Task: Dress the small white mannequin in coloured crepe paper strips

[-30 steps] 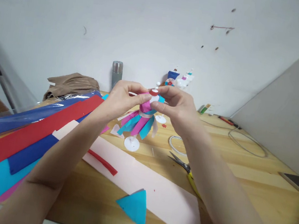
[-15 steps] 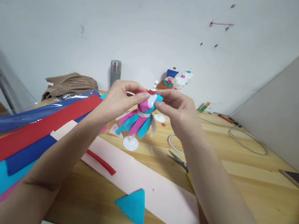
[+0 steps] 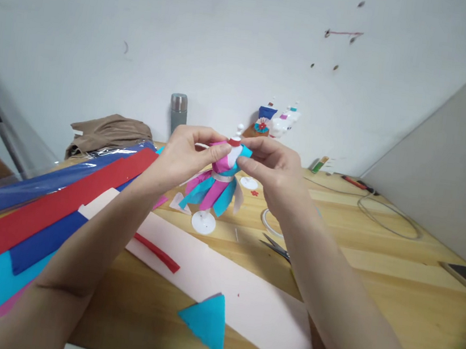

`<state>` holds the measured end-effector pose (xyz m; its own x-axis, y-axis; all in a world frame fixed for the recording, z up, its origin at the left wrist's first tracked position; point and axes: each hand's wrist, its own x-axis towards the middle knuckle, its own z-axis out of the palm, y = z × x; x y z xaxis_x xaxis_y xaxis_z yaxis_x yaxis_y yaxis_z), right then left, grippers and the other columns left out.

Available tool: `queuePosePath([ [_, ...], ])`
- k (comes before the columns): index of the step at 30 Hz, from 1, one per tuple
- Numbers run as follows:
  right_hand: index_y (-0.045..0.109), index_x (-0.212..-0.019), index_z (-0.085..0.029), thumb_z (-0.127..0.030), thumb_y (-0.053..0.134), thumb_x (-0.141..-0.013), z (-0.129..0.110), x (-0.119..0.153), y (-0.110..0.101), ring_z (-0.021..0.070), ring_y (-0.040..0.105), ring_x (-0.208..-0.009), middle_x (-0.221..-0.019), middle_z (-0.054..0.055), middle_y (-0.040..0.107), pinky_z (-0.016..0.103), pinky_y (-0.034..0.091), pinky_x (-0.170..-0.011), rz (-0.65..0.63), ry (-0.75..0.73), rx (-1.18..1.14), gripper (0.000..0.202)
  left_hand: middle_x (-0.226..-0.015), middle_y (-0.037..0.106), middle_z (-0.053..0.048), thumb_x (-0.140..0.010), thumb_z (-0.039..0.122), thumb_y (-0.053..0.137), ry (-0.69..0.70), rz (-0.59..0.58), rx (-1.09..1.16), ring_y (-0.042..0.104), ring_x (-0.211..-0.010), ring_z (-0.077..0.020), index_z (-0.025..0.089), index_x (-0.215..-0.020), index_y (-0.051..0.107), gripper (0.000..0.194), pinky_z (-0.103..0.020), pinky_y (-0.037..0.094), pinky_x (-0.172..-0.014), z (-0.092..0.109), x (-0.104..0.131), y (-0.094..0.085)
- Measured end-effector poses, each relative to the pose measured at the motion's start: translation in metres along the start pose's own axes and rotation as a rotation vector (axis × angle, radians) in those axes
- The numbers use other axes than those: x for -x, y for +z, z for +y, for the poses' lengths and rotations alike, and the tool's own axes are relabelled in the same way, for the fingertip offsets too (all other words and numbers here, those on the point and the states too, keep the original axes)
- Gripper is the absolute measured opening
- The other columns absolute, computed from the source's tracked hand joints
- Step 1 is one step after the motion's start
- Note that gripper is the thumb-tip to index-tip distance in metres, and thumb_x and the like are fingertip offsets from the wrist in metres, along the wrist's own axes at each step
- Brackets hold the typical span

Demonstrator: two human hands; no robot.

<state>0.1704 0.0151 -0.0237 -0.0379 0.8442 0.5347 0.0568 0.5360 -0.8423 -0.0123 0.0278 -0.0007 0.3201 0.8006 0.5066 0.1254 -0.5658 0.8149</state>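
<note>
A small white dress form (image 3: 240, 131) on a round base (image 3: 203, 222) stands between my hands. It wears a pink and turquoise paper dress (image 3: 218, 187) with a skirt of loose strips, a pale waistband and a red collar. My left hand (image 3: 195, 149) pinches the pink shoulder with thumb and fingers. On the other side, my right hand (image 3: 273, 162) has its thumb and fingers closed on the turquoise shoulder. Part of the dress's back is hidden behind my fingers.
Pale pink paper (image 3: 235, 289), a turquoise piece (image 3: 207, 323) and a red strip (image 3: 158, 253) lie in front. Scissors (image 3: 275, 247) and a tape ring (image 3: 269, 222) are at right. Red paper (image 3: 51, 213) lies left. Behind stand a flask (image 3: 178, 113) and dressed forms (image 3: 267, 113).
The view has shifted slightly. Both hands keep their hold on the dress, and the dress form's top leans a touch further left.
</note>
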Motion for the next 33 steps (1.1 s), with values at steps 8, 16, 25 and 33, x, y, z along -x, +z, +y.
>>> queuePosePath([
  [8,0.073,-0.089,-0.023,-0.028,0.077,-0.07,-0.003,0.0,-0.001,0.0239,0.074,-0.087,-0.094,0.004,0.079,0.045,0.058,-0.089,0.002,-0.011,0.032,0.02,-0.091,0.078,-0.006,-0.075,0.029,0.081,-0.03,-0.023,-0.025,0.074,-0.082,-0.0214,0.016,-0.093,0.077,0.023,-0.031,0.06,-0.074,0.0,-0.001,-0.002],
  [16,0.069,-0.086,-0.024,-0.024,0.075,-0.07,-0.003,0.0,0.006,0.0232,0.072,-0.085,-0.084,0.002,0.074,0.043,0.058,-0.084,0.068,-0.047,0.089,0.017,-0.091,0.078,-0.008,-0.077,0.029,0.08,-0.057,-0.022,0.049,0.074,-0.08,-0.0188,0.013,-0.102,0.078,0.03,-0.027,0.059,-0.073,-0.001,0.001,0.004],
  [25,0.078,-0.082,-0.028,-0.032,0.077,-0.077,-0.009,0.001,-0.006,0.0259,0.074,-0.091,-0.09,0.003,0.08,0.045,0.061,-0.084,0.057,-0.054,0.045,0.007,-0.094,0.079,-0.008,-0.077,0.028,0.081,-0.053,-0.064,0.039,0.075,-0.086,-0.022,0.014,-0.097,0.078,0.025,-0.029,0.061,-0.074,0.003,0.001,-0.003],
  [33,0.073,-0.079,-0.026,-0.025,0.082,-0.071,-0.009,0.001,-0.002,0.0233,0.074,-0.08,-0.085,0.003,0.077,0.045,0.062,-0.081,0.082,-0.025,0.036,0.012,-0.088,0.079,-0.006,-0.077,0.032,0.081,-0.083,-0.042,0.066,0.075,-0.084,-0.0224,0.015,-0.092,0.077,0.023,-0.03,0.06,-0.072,0.004,0.003,0.001],
])
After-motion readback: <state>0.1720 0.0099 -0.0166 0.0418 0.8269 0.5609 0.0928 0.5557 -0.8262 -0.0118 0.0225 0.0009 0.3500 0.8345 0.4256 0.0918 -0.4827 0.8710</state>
